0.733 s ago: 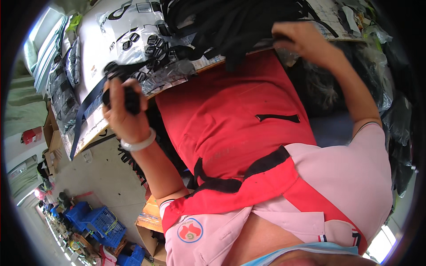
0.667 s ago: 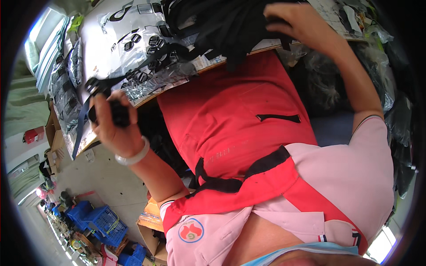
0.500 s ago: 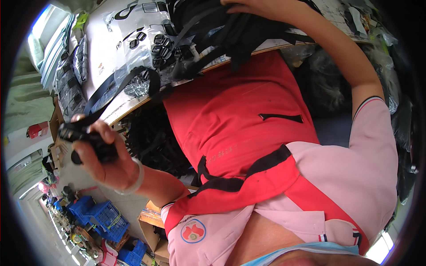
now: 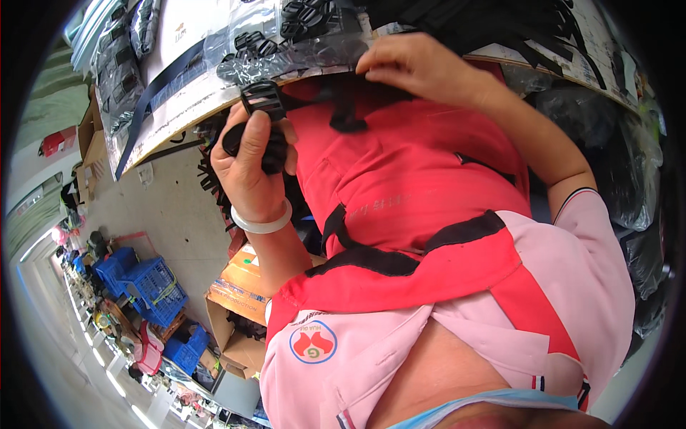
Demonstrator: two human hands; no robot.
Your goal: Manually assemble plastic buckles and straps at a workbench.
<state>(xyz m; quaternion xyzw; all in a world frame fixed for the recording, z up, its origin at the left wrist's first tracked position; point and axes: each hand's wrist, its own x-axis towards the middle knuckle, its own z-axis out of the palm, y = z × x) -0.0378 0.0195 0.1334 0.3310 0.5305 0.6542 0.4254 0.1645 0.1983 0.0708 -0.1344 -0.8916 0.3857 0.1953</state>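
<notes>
My left hand (image 4: 250,168) is closed around several black plastic buckles. One barred strap buckle (image 4: 263,99) stands up between thumb and fingertips, just off the table edge, and the others sit dark in the palm. My right hand (image 4: 418,68) is at the table's near edge with its fingers curled together; whatever they may pinch is hidden. Between the hands a short black strap (image 4: 346,114) hangs over the red apron (image 4: 407,164), slightly blurred; its upper end is lost in shadow.
More black buckles (image 4: 307,18) lie on clear plastic bags on the table (image 4: 193,107). A heap of black straps (image 4: 471,21) covers the far side. One dark strap (image 4: 143,107) crosses the left table edge. Below stand an open carton (image 4: 243,347) and blue crates (image 4: 157,289).
My left hand has swung right, in front of the apron, with the buckles. My right hand has drawn back from the strap heap to the table edge. The view has shifted too.
</notes>
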